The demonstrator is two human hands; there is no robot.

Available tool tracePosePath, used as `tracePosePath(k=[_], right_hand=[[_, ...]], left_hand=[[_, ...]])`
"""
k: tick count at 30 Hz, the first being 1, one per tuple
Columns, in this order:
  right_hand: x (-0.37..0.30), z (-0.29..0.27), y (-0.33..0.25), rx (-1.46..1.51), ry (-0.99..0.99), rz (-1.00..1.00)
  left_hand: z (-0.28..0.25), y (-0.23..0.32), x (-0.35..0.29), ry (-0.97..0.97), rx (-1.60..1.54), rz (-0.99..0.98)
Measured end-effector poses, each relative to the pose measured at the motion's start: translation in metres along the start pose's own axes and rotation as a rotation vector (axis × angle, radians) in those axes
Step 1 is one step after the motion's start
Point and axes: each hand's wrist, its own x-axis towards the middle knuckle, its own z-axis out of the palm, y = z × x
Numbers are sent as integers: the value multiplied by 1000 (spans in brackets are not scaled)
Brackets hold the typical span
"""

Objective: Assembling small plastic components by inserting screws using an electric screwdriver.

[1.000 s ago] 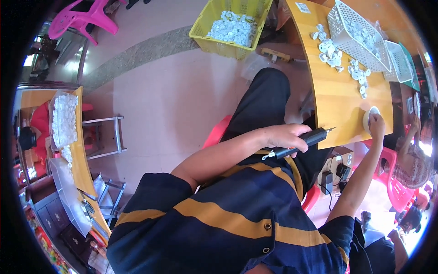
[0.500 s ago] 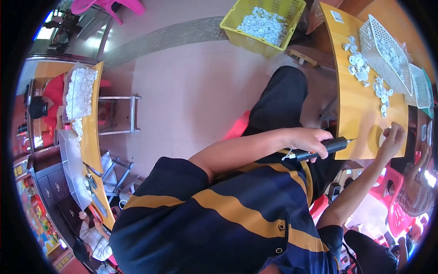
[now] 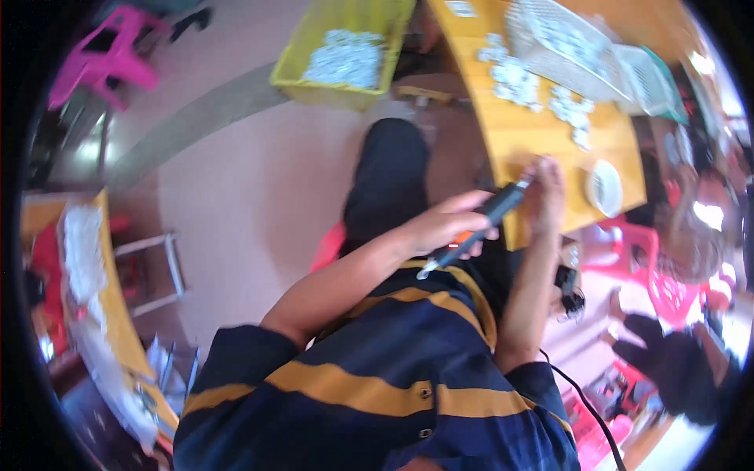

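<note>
My left hand (image 3: 449, 228) is wrapped round a black electric screwdriver (image 3: 503, 204) with a small orange-red patch on its side and a pale loop at its rear end. The tool slants up and to the right, over the near edge of the wooden table (image 3: 558, 149). At its tip is my right hand (image 3: 547, 196), fingers pinched together; motion blur and small size hide what they hold. To the right of that hand, a white round bowl (image 3: 605, 188) stands on the table, its contents too blurred to make out.
Small white round parts (image 3: 514, 82) lie scattered farther back on the table, beside a white basket (image 3: 561, 39) of similar parts. A yellow crate (image 3: 338, 90) of parts stands on the floor. Pink chairs (image 3: 628, 243) and other people are at the right; another table (image 3: 118, 290) stands left.
My right hand has moved from the white bowl to the screwdriver's tip. The screwdriver now tilts more steeply upward, still in my left hand. The whole view has shifted.
</note>
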Motion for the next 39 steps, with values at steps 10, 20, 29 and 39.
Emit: tracePosePath(k=[10,20,29,39], right_hand=[[-8,19,0,53,12,33],[-11,20,-8,101,-19,11],[-15,23,-7,-10,30,-16],[-7,8,-17,-187,-68,117]], left_hand=[[6,9,1,63,126,-61],[5,7,1,82,105,-79],[3,4,0,63,59,-47],[4,-5,3,152,529,22]])
